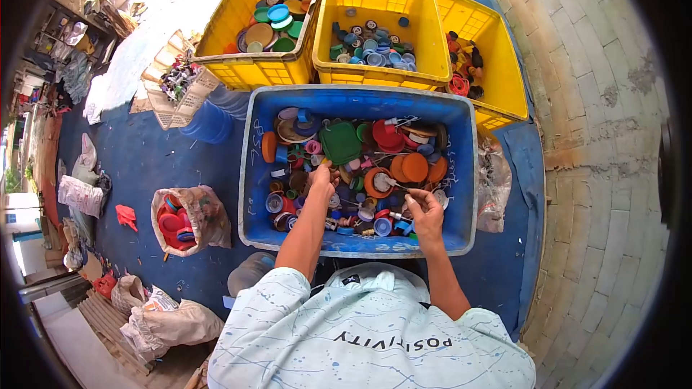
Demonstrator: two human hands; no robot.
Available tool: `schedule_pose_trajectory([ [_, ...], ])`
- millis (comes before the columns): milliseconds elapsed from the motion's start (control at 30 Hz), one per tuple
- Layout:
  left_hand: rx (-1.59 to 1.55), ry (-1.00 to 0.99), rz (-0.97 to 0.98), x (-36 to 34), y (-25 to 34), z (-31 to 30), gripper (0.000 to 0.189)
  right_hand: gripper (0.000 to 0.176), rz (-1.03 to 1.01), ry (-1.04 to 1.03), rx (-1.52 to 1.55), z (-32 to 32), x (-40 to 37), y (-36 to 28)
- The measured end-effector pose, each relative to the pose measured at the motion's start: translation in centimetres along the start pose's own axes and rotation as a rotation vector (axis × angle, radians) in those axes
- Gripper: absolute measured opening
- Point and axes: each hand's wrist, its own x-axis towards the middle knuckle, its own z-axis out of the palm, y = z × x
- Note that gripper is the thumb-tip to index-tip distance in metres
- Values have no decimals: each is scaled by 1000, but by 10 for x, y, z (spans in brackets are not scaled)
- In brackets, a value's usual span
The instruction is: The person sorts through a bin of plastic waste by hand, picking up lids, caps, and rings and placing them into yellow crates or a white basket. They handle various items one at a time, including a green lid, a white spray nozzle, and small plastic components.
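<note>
A blue crate [249, 173] full of mixed plastic caps and lids stands right in front of me. Over its middle, my left hand [324, 179] is closed, with a small yellow piece [326, 163] at its fingertips. A square green lid [340, 142] lies just beyond those fingers. Further right, thumb and fingers of my right hand [425, 215] pinch a thin stick-like piece [398, 186] with a whitish end. That end overlaps an orange cap [378, 182] in this view. More orange lids [414, 167] lie above the right hand.
Behind the blue crate stand yellow crates [256, 72] [382, 75] [497, 104] holding sorted caps. To the left are an open sack [210, 223] of red lids and a carton [162, 104] of small pieces. A paved strip [591, 173] runs along the right.
</note>
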Motion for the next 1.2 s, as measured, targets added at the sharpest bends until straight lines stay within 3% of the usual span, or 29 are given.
schedule_pose_trajectory([
  [267,107,53,117,8,-4,28,11,23,34,130,-51,-6,-19,23],
  [300,129,131,203,42,-15,29,13,23,40,132,-74,-6,-18,21],
  [400,130,59,231,57,-18,28,11,23,45,141,-82,-9,-9,30],
  [433,94,-78,214,55,-15,26,11,24,50,134,-80,-10,-5,35],
  [500,110,-89,246,49,-14,32,10,24,55,122,-72,-11,4,41],
  [600,198,-108,249,46,-10,33,22,25,159,79,-49,-12,14,35],
  [633,238,-113,243,47,-10,30,30,25,260,86,83,-12,19,34],
  [700,234,-114,238,46,-10,28,26,25,451,93,348,-15,32,34],
  [800,193,-127,184,23,-7,26,13,23,618,241,746,-25,72,76],
  [900,81,-184,121,-28,-3,19,13,23,701,467,716,-25,115,124],
  [967,56,-215,119,-71,2,18,18,25,752,596,606,-19,131,125],
  [1100,-21,-294,96,-105,-3,0,20,21,780,650,474,-8,156,131],
  [1200,-45,-333,106,-119,-11,-10,20,22,791,674,537,-4,165,121],
])
